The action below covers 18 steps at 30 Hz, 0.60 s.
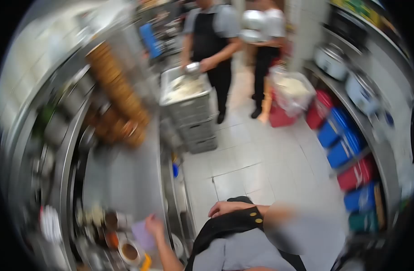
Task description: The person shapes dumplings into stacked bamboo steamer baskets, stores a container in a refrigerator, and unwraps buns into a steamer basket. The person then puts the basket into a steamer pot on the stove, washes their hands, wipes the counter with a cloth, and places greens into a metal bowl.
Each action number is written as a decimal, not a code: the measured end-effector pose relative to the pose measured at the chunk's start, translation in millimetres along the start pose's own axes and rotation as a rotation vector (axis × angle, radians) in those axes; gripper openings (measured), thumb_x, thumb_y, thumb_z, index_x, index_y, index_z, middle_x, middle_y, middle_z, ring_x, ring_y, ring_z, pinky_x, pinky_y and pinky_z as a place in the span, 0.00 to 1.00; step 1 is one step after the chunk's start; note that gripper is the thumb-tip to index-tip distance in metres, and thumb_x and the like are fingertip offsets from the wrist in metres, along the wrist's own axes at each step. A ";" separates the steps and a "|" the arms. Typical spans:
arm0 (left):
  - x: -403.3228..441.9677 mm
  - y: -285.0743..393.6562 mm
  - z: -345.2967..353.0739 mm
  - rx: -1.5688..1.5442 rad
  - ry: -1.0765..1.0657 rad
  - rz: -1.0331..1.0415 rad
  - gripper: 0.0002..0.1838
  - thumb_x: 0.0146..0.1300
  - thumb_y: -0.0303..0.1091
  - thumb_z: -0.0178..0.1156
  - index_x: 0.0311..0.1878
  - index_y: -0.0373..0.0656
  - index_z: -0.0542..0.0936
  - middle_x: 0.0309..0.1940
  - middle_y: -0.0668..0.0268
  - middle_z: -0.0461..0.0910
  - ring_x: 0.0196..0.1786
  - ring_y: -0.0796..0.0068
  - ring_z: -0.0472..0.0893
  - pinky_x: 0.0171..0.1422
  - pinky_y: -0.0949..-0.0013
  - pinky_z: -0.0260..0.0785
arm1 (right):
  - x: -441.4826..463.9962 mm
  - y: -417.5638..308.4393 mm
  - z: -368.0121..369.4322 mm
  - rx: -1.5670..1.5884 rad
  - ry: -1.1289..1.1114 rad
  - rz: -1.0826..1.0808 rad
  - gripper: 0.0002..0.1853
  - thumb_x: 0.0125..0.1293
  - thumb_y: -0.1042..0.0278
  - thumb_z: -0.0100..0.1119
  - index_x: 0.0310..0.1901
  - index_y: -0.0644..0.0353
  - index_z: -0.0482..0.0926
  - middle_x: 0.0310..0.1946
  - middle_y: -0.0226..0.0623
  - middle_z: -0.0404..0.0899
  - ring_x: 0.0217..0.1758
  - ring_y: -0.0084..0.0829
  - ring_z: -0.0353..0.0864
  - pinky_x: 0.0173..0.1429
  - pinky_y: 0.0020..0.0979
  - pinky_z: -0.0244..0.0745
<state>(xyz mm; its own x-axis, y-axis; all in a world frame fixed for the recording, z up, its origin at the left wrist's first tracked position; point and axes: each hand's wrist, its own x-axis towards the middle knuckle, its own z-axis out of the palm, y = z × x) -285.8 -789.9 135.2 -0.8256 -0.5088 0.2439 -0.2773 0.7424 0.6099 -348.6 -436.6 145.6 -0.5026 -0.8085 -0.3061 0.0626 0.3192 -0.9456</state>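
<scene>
My left hand [154, 225] is at the edge of the steel counter, its fingers closed on a thin purple cloth [144, 234]. Close by stand a white cup of brown sauce [129, 251], a container with something orange [112, 240] and a dark-topped container [111, 220]. A yellow thing [146, 262], too blurred to name, is just below the cup. My right hand [225, 208] rests across the front of my black apron [211, 229], back of the hand up. Its fingers bend downward and are blurred, so their grip does not show.
Stacked round brown baskets [114, 83] stand on the counter [125, 176]. Ahead, a person [214, 40] holds a metal bowl [192, 67] over a grey crate [186, 110] of white food. Another person [266, 36] carries metal bowls. Rice cookers [332, 61] and coloured bins [336, 135] line the right.
</scene>
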 end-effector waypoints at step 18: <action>13.1 282.0 139.8 -0.804 -1.495 0.050 0.19 0.61 0.32 0.51 0.54 0.35 0.74 0.47 0.56 0.76 0.45 0.62 0.78 0.51 0.61 0.71 | -40.0 31.0 -119.3 0.407 0.556 -0.020 0.26 0.54 0.70 0.63 0.57 0.59 0.72 0.41 0.41 0.79 0.35 0.38 0.82 0.31 0.40 0.79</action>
<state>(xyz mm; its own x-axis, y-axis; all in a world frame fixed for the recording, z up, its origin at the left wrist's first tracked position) -443.5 -526.3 204.9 -0.6631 0.6806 -0.3116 -0.3255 0.1126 0.9388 -429.5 -335.4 141.6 -0.8679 -0.4039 -0.2893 0.3130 0.0077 -0.9497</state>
